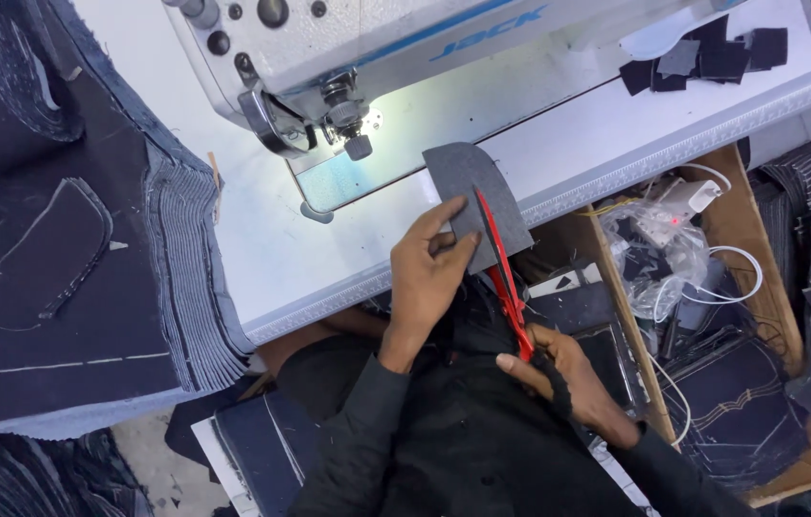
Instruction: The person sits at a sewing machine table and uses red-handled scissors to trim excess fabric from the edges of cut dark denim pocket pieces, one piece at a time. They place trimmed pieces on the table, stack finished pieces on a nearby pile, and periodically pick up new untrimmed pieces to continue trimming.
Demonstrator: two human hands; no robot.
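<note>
My left hand (pixel 428 271) pinches the lower edge of a grey fabric piece (pixel 475 189) with a rounded top, held over the front edge of the white sewing table (pixel 271 249). My right hand (pixel 563 376) grips red-handled scissors (pixel 503 273), whose blades reach up into the fabric piece from below. The white sewing machine (pixel 329 57) stands just beyond, its needle and presser foot (pixel 353 129) to the upper left of the fabric. I wear dark sleeves.
A tall stack of dark denim pieces (pixel 70 258) lies at the left. Small dark fabric scraps (pixel 702 59) sit on the table at upper right. A wooden box (pixel 741 316) at right holds a plastic bag, white cables and dark stitched pockets.
</note>
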